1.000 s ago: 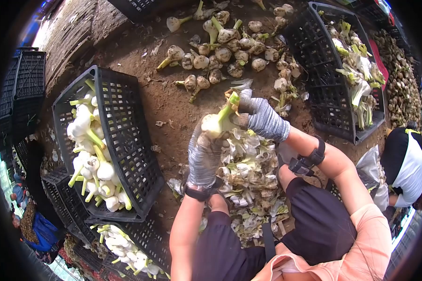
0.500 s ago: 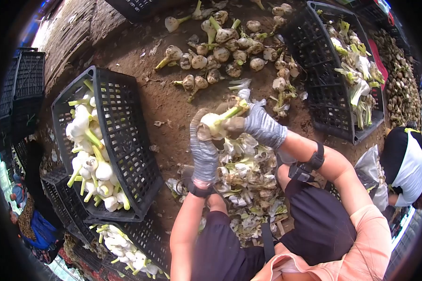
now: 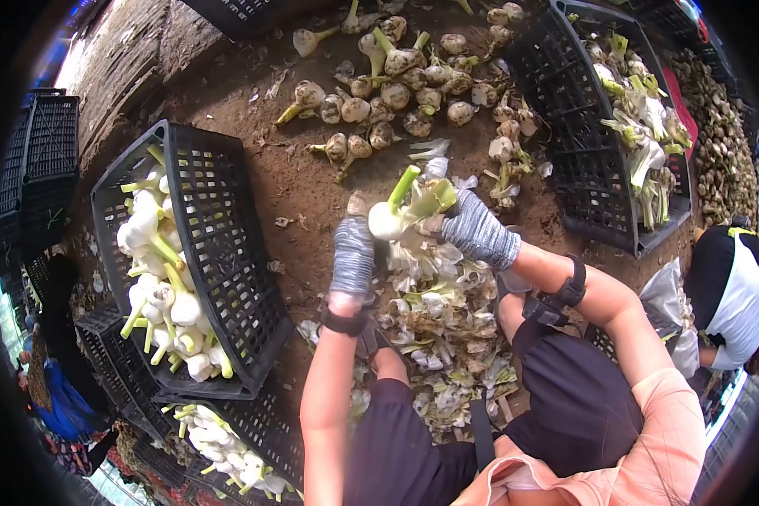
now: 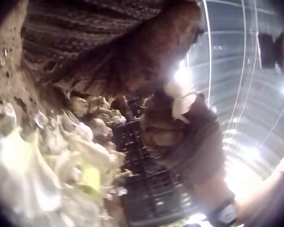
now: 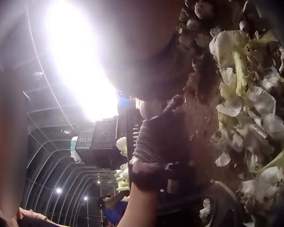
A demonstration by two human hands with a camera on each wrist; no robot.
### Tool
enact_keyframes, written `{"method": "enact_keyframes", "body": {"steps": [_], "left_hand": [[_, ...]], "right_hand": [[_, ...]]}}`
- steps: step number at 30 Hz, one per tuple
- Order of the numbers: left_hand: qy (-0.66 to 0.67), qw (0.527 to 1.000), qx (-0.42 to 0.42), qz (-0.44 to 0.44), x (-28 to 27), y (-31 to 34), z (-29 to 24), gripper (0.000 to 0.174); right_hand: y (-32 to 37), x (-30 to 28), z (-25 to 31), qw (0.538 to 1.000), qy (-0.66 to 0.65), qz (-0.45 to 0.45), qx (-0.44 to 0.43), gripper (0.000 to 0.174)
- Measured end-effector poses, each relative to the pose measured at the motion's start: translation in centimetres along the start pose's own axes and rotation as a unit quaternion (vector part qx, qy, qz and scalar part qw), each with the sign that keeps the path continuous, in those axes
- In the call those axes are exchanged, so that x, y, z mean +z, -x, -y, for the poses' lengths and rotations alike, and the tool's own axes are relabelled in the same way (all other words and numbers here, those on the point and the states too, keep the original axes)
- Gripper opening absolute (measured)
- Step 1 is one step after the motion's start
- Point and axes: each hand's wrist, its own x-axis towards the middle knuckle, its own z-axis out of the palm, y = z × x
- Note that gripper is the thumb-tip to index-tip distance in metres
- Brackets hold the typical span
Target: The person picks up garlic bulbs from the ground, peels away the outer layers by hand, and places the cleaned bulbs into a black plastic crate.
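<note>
Pinching the outer leaves (image 3: 434,201), the right hand (image 3: 481,232) lies right of the garlic bulb (image 3: 384,223) near the frame's centre, stem (image 3: 404,187) tilting up-right; the left hand (image 3: 352,257) sits nearer, its grip unclear.

Looks like a garlic-sorting greenhouse: arched ribs (image 5: 52,182) overhead, dirt floor (image 3: 253,169), plastic crates (image 3: 228,236), heaped garlic bulbs (image 3: 396,84).

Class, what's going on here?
A person in grey knitted gloves works on a white garlic bulb with a green stem. The left hand is at the bulb; the right hand grips its pale green outer leaves. Pale papery peelings lie heaped below, soil-stained bulbs lie on the ground ahead, and a black plastic crate at the left holds white bulbs.
</note>
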Motion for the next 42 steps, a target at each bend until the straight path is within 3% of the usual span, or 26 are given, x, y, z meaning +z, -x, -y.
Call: {"method": "enact_keyframes", "body": {"steps": [1, 2, 4, 7, 8, 9, 11, 12, 13, 15, 16, 17, 18, 19, 20, 21, 23, 26, 27, 29, 33, 37, 38, 41, 42], "left_hand": [[-0.059, 0.987, 0.129, -0.078, 0.5, -0.2, 0.4, 0.051], [-0.051, 0.98, 0.16, -0.107, -0.1, 0.6, 0.5, 0.035], [-0.119, 0.949, 0.286, -0.059, 0.7, 1.3, -0.6, 0.034], [-0.218, 0.95, 0.223, -0.002, 2.5, 3.9, -3.4, 0.032], [-0.148, 0.966, 0.21, -0.007, 2.0, 3.1, -2.2, 0.03], [-0.077, 0.977, 0.197, -0.012, 1.7, 2.4, -1.6, 0.028], [-0.066, 0.975, 0.212, 0.015, 0.8, 2.4, -0.9, 0.026], [-0.061, 0.973, 0.219, 0.028, 0.4, 2.6, -0.9, 0.025], [-0.071, 0.97, 0.225, 0.054, 0.0, 2.8, -1.0, 0.026], [-0.093, 0.961, 0.237, 0.106, -0.6, 3.1, -1.2, 0.026], [-0.068, 0.966, 0.216, 0.123, -0.8, 3.0, -0.9, 0.029], [-0.02, 0.975, 0.194, 0.106, -0.7, 3.2, -0.9, 0.03], [0.027, 0.981, 0.171, 0.089, -0.2, 3.6, -1.2, 0.03], [0.075, 0.984, 0.148, 0.071, 0.1, 3.8, -1.4, 0.031], [0.081, 0.979, 0.178, 0.053, 0.2, 3.7, -1.3, 0.032], [0.065, 0.98, 0.18, 0.05, 0.2, 3.7, -1.4, 0.032], [0.032, 0.982, 0.181, 0.045, 0.2, 3.8, -1.7, 0.033], [0.014, 0.985, 0.162, 0.057, 0.3, 3.7, -1.4, 0.033], [-0.002, 0.984, 0.165, 0.058, 0.4, 3.7, -1.3, 0.032], [-0.031, 0.983, 0.171, 0.059, 0.6, 3.8, -1.0, 0.031], [-0.025, 0.977, 0.201, 0.065, 0.9, 4.2, -1.2, 0.034], [-0.024, 0.982, 0.181, 0.045, 0.3, 4.0, -0.9, 0.024], [-0.024, 0.981, 0.19, 0.038, 0.5, 4.0, -0.8, 0.024], [-0.042, 0.974, 0.221, 0.013, 1.3, 4.4, -1.1, 0.023], [-0.05, 0.971, 0.232, 0.003, 1.6, 4.6, -1.3, 0.023]], "right_hand": [[0.0, 0.0, 0.2, 0.998, 0.062, -0.018, -0.027, 0.032], [0.0, -0.1, 0.3, 0.99, 0.123, -0.036, -0.055, 0.033], [0.0, -0.1, 0.2, 0.963, 0.224, -0.069, -0.131, 0.034], [0.1, 0.7, 1.1, 0.9, 0.302, -0.1, -0.298, 0.035], [0.0, 0.5, 0.6, 0.855, 0.371, -0.1, -0.348, 0.037], [0.1, 0.3, 0.2, 0.894, 0.319, -0.083, -0.305, 0.036], [0.4, -0.2, -0.2, 0.954, 0.21, -0.046, -0.21, 0.034], [0.1, -0.1, 0.9, 0.989, -0.128, -0.019, -0.076, 0.027], [0.0, -1.2, 1.6, 0.969, -0.248, 0.006, -0.002, 0.024], [-1.0, -2.5, 1.8, 0.936, -0.339, 0.052, 0.085, 0.026], [-1.4, -3.1, 1.7, 0.951, -0.289, 0.052, 0.1, 0.026], [-1.9, -3.6, 0.5, 0.989, -0.135, 0.058, 0.021, 0.03], [-2.4, -3.1, 0.6, 0.996, 0.024, 0.062, -0.059, 0.033], [-2.6, -2.8, 0.8, 0.971, 0.184, 0.063, -0.137, 0.037], [-1.6, -3.4, 1.4, 0.858, 0.5, 0.119, -0.021, 0.051], [-1.3, -3.9, -0.1, 0.879, 0.442, 0.174, -0.032, 0.057], [-0.8, -3.9, -1.4, 0.883, 0.443, 0.131, -0.08, 0.052], [-1.0, -2.5, 1.5, 0.979, 0.187, 0.055, -0.061, 0.044], [-0.9, -1.8, 2.4, 0.986, 0.158, 0.059, 0.001, 0.042], [-0.5, -0.8, 3.5, 0.985, 0.1, 0.068, 0.125, 0.036], [-0.5, -2.4, 2.0, 0.989, -0.037, 0.128, 0.061, 0.029], [-0.1, -3.0, 2.0, 0.976, -0.106, 0.153, 0.112, 0.034], [0.1, -2.9, 2.2, 0.971, -0.146, 0.124, 0.141, 0.037], [0.5, -1.5, 2.6, 0.996, 0.005, 0.061, 0.071, 0.034], [0.8, -0.8, 2.6, 0.976, 0.194, 0.0, -0.1, 0.034]]}}
